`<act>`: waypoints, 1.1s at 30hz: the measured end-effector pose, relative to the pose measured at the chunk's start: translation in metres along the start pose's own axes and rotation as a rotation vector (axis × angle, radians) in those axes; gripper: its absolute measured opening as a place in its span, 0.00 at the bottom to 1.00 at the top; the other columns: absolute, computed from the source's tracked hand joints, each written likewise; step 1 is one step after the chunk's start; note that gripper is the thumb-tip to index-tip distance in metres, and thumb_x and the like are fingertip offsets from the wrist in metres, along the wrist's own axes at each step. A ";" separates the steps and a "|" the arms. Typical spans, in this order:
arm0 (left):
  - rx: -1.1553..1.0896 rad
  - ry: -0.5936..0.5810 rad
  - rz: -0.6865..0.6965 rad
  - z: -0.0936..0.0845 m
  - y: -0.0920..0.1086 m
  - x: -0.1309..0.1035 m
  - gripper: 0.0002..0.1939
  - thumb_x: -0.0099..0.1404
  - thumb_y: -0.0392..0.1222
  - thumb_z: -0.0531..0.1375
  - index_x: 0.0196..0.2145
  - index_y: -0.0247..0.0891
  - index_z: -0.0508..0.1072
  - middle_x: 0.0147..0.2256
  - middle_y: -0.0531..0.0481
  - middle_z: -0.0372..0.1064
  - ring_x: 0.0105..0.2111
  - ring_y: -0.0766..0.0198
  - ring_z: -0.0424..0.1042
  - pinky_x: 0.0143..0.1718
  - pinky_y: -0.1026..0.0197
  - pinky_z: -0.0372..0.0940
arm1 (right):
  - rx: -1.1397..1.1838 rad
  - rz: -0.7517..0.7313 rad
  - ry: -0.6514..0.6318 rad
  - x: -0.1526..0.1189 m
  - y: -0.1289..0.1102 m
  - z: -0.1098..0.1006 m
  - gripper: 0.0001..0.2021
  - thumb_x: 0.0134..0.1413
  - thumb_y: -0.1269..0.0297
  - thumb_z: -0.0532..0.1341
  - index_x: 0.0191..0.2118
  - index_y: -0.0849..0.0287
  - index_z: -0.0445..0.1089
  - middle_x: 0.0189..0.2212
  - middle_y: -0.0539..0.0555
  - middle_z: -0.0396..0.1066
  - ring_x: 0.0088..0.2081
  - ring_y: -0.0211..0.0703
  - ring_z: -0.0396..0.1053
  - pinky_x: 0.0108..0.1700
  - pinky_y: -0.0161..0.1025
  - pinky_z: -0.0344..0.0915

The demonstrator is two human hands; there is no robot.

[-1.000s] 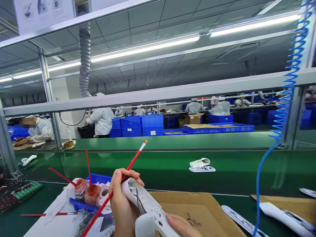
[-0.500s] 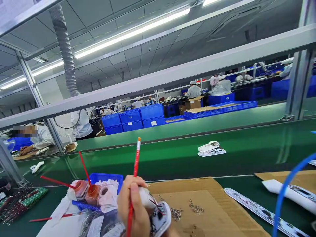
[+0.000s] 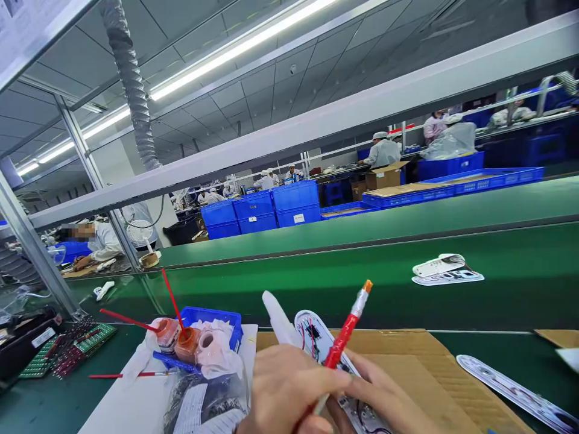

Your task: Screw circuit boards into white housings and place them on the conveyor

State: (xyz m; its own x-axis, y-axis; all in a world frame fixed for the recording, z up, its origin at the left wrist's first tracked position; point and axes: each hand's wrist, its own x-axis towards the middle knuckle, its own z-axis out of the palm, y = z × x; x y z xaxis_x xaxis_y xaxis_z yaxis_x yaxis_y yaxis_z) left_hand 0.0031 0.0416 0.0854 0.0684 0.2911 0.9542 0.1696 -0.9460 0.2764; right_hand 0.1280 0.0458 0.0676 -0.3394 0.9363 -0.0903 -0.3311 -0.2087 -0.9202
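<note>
My left hand (image 3: 289, 386) is closed around a red-handled brush (image 3: 346, 331), whose orange tip leans up and to the right. My right hand (image 3: 384, 392) holds a long white panel with a circuit board (image 3: 316, 337) on it, with chips and thin red wires. A slim white shell (image 3: 280, 322) stands up beside that panel, apparently joined by the wires. The brush crosses in front of the panel. Its lower end and several fingertips are hidden behind my hands. Both hands are above a cardboard sheet (image 3: 420, 367).
On the left, a blue tray (image 3: 233, 319) holds pinkish jars (image 3: 186, 345) with red brushes. A plastic bag (image 3: 208, 392) lies in front. Green circuit boards (image 3: 97, 339) sit farther left. A loose panel (image 3: 520, 392) lies right. White parts (image 3: 447, 269) rest on the green conveyor (image 3: 353, 289).
The panel has swung upright, so its board and the white shell now show. The brush tilts to the right instead of standing nearly vertical. My right hand has come into view, and the camera has turned.
</note>
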 end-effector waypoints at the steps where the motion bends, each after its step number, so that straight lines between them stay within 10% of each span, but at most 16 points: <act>1: 0.001 0.046 -0.054 -0.005 0.002 0.002 0.15 0.62 0.43 0.46 0.40 0.45 0.70 0.23 0.48 0.71 0.24 0.60 0.69 0.27 0.58 0.63 | -0.024 0.006 -0.071 -0.001 -0.005 0.001 0.21 0.36 0.49 0.62 0.35 0.59 0.64 0.17 0.49 0.65 0.12 0.30 0.57 0.14 0.29 0.52; 7: -0.157 0.185 -0.441 -0.053 0.003 0.023 0.05 0.56 0.42 0.56 0.31 0.45 0.71 0.25 0.52 0.72 0.21 0.64 0.69 0.24 0.63 0.64 | -0.039 0.025 -0.141 -0.011 -0.027 -0.003 0.22 0.39 0.52 0.61 0.38 0.60 0.58 0.18 0.47 0.64 0.12 0.28 0.58 0.14 0.25 0.52; 12: -0.161 0.025 -0.433 -0.078 -0.001 0.034 0.03 0.54 0.41 0.57 0.26 0.43 0.71 0.16 0.51 0.67 0.22 0.63 0.65 0.23 0.64 0.63 | -0.068 -0.009 -0.186 -0.021 -0.037 -0.007 0.24 0.32 0.63 0.65 0.38 0.62 0.57 0.18 0.45 0.63 0.13 0.28 0.59 0.13 0.24 0.51; 17: -0.167 -0.148 -0.435 -0.081 -0.002 0.033 0.03 0.54 0.39 0.58 0.28 0.45 0.72 0.20 0.52 0.68 0.23 0.64 0.66 0.18 0.67 0.61 | -0.128 0.029 -0.214 -0.025 -0.043 -0.006 0.26 0.30 0.66 0.66 0.40 0.63 0.57 0.17 0.44 0.62 0.13 0.28 0.59 0.13 0.23 0.54; 33: -0.131 -0.196 -0.373 -0.078 -0.011 0.035 0.07 0.52 0.34 0.59 0.27 0.46 0.72 0.20 0.54 0.69 0.22 0.64 0.68 0.21 0.66 0.65 | -0.361 -0.028 -0.109 -0.030 -0.045 -0.004 0.18 0.34 0.69 0.62 0.38 0.63 0.63 0.19 0.44 0.58 0.15 0.26 0.56 0.17 0.26 0.58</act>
State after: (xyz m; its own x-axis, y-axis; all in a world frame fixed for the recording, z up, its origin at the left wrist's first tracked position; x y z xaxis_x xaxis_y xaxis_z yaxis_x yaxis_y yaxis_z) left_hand -0.0733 0.0507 0.1249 0.2138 0.6258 0.7501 0.0932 -0.7775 0.6220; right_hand 0.1566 0.0282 0.1098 -0.4328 0.9006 -0.0396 -0.0171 -0.0521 -0.9985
